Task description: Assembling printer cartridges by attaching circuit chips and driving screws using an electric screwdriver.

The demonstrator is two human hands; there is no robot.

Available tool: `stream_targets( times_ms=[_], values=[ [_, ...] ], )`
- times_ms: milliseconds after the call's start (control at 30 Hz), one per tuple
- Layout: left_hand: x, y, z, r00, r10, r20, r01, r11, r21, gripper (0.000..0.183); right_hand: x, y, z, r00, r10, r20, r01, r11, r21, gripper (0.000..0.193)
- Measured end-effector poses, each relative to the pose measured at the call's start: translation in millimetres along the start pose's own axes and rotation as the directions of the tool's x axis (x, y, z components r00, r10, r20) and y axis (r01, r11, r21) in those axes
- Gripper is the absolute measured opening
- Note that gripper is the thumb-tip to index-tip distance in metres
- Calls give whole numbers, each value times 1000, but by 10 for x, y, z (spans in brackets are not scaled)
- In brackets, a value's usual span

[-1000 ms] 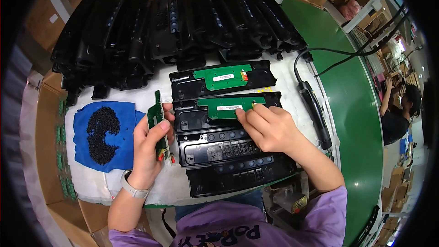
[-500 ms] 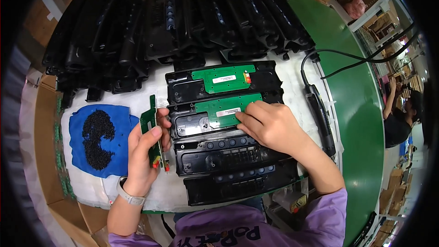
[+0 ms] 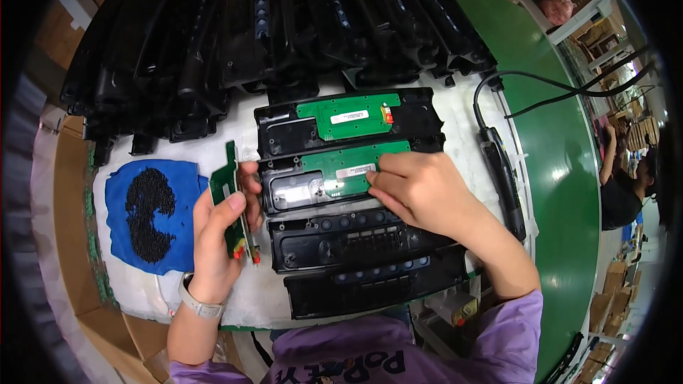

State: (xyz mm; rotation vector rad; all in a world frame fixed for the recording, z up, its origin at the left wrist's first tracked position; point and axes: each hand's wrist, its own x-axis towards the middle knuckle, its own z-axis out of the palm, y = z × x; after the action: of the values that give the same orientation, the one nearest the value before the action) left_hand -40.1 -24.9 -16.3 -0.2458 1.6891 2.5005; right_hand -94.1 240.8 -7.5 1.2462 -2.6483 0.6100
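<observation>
Circuit board, green, beneath the right hand's bent fingers; whether this grip pinches cannot be told. Left hand: thumb and fingers pinching upright spare boards. Outward: black housing under the circuit board; blue cloth bearing black pieces.

Centre: right hand hides green board's right end | top edge: black housings cut off | left: black bits too small to identify
</observation>
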Motion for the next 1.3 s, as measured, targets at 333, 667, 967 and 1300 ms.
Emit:
stream_targets(
  times_ms=[333, 667, 967, 1300],
  values=[
    [-152, 107, 145, 945, 324, -49, -316, 941, 123, 58, 512, -856, 171, 989, 33, -147, 53, 835, 548, 22],
    [-282, 104, 64, 954, 301, -3, -300, 950, -85, 46, 256, -746, -217, 901, 336, -274, -148, 833, 533, 11],
    [-227, 34, 85, 992, 128, 16, -127, 991, -36, 45, -489, -796, -301, 915, -401, -54, 318, 795, -517, 13],
    [-169, -22, 107, 999, 47, 13, -46, 999, -12, 40, -465, -593, 16, 939, -342, -11, 297, 829, -473, 14]
  ],
)
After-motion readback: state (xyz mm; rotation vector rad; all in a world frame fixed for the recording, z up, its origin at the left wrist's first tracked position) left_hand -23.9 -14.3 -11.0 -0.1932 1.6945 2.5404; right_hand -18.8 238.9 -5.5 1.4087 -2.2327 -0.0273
